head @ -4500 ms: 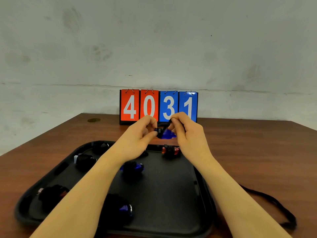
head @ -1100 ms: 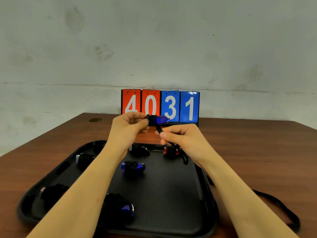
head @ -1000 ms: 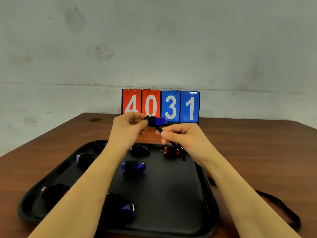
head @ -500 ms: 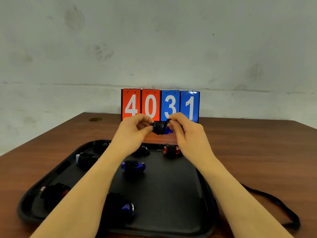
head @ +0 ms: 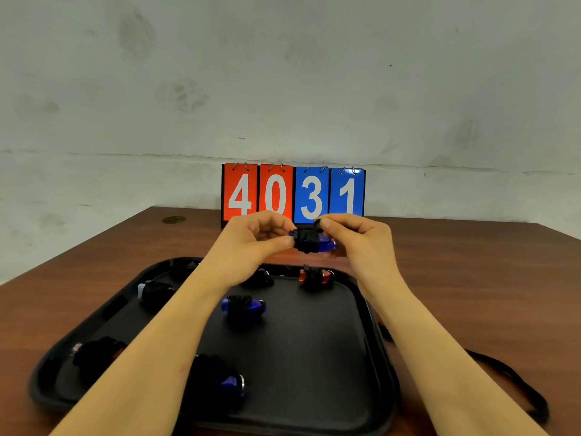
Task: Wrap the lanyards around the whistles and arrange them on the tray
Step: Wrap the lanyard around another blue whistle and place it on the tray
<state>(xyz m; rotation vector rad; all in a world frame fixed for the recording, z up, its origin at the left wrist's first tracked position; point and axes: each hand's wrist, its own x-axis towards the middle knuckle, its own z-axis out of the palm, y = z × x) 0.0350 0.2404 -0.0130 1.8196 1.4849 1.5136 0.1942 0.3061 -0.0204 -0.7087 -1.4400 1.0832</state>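
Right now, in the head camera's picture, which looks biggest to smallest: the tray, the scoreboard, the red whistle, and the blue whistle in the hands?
1. Tray, by far.
2. Scoreboard.
3. Blue whistle and red whistle: they look alike; the wrapping and fingers hide parts, so no ranking.

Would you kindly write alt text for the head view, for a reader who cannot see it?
Two bare hands, left and right, hold a blue whistle wound in black lanyard above a black tray that holds several wrapped whistles. Behind stands a scoreboard reading 4031, on a brown table.
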